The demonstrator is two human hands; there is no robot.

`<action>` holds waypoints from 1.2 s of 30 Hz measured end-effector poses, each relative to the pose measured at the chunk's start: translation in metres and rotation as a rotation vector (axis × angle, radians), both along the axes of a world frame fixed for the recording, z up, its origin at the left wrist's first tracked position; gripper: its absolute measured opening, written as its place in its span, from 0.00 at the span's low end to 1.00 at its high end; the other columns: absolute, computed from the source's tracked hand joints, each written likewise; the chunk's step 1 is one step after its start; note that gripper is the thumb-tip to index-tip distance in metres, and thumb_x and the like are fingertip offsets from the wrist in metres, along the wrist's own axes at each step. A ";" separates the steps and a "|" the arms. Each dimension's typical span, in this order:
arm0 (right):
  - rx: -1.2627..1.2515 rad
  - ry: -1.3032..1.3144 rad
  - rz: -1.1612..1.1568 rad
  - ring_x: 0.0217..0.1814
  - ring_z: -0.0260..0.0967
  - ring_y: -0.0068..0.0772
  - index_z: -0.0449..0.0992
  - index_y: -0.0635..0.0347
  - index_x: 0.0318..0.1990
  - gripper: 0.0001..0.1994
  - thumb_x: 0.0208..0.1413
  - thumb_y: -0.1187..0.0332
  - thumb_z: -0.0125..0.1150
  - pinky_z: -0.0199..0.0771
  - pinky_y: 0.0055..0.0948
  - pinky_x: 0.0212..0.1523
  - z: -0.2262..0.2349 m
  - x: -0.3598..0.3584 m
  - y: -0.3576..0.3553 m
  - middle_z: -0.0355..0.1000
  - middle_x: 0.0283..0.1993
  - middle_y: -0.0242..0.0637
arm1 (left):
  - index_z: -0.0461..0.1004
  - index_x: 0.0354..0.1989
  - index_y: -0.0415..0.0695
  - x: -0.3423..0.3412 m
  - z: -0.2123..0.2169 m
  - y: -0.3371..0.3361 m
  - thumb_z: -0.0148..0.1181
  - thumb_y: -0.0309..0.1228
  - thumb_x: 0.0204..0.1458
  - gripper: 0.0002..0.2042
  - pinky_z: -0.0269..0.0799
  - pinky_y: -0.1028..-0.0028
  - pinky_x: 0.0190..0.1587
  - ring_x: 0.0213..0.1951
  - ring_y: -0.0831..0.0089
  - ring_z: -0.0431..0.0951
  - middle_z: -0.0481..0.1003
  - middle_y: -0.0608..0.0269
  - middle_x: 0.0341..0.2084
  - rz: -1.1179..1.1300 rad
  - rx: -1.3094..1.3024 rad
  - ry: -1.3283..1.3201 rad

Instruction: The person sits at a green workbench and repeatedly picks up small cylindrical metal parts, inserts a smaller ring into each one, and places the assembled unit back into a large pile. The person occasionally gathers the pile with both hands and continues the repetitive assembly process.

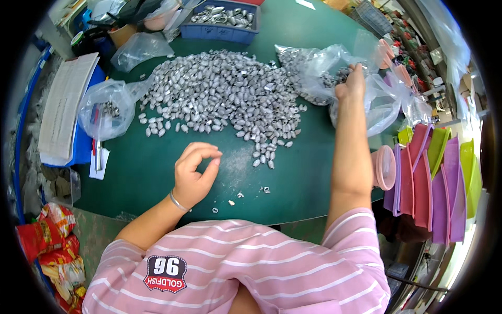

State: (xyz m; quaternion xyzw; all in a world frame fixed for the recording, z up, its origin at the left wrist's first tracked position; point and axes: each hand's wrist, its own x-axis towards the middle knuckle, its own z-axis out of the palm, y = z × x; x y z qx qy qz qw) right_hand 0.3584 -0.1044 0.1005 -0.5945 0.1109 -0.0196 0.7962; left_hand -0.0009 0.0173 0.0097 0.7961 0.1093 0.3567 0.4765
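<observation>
A broad heap of small grey oval pieces with a metallic sheen (214, 91) covers the middle of the green table. Just in front of it, my left hand (192, 175) hovers with curled fingers, thumb and forefinger tips close together. Anything between those tips is too small to make out. My right arm stretches to the far right, where my right hand (351, 82) is closed at a clear plastic bag (327, 60) with more grey pieces in and beside it. The right fingertips are hidden, so what they grip does not show.
A blue bin (219, 32) of shiny metal parts stands at the back. To the left are a knotted clear bag (107, 110), a pen and a stack of paper sheets (68, 110). Pink, purple and green trays (418, 183) hang at the right edge. Crumbs (240, 195) lie near me.
</observation>
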 end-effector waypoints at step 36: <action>-0.633 -0.766 0.658 0.61 0.59 0.52 0.71 0.64 0.51 0.17 0.57 0.66 0.51 0.54 0.40 0.62 -0.135 -0.192 0.035 0.64 0.57 0.52 | 0.75 0.40 0.43 0.085 -0.050 0.021 0.50 0.36 0.55 0.12 0.61 0.64 0.55 0.51 0.55 0.68 0.71 0.55 0.45 0.274 0.004 0.076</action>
